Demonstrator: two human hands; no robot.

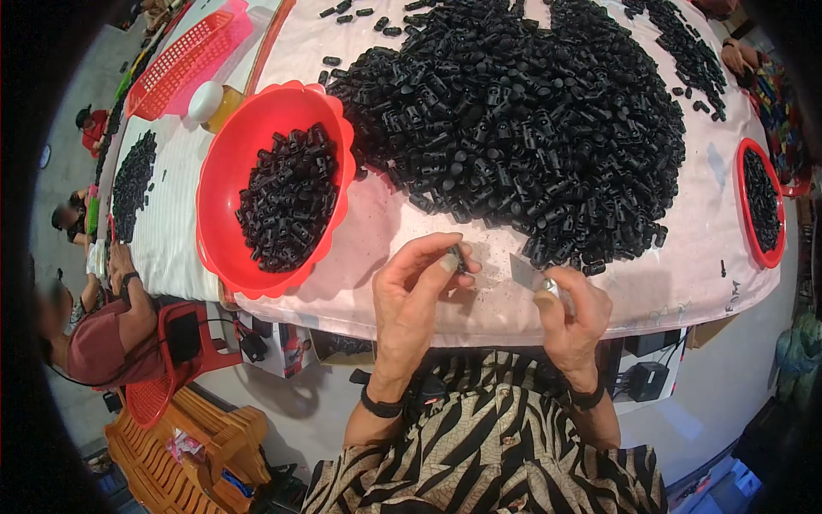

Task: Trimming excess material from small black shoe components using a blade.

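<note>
My left hand (417,291) pinches one small black plastic part (458,256) between thumb and fingers, just above the table's near edge. My right hand (572,315) holds a thin grey blade (523,271) with its tip pointing left toward that part. A large heap of the same black parts (522,120) lies right behind both hands on the pale tablecloth (377,257). To the left of my left hand stands a red scalloped bowl (224,171) partly filled with black parts (287,197).
A second red bowl (743,206) with black parts sits at the table's right edge. A red mesh basket (184,60) and a white egg-shaped object (205,100) lie at the far left. Another person (103,334) sits at left by a red stool and orange crates.
</note>
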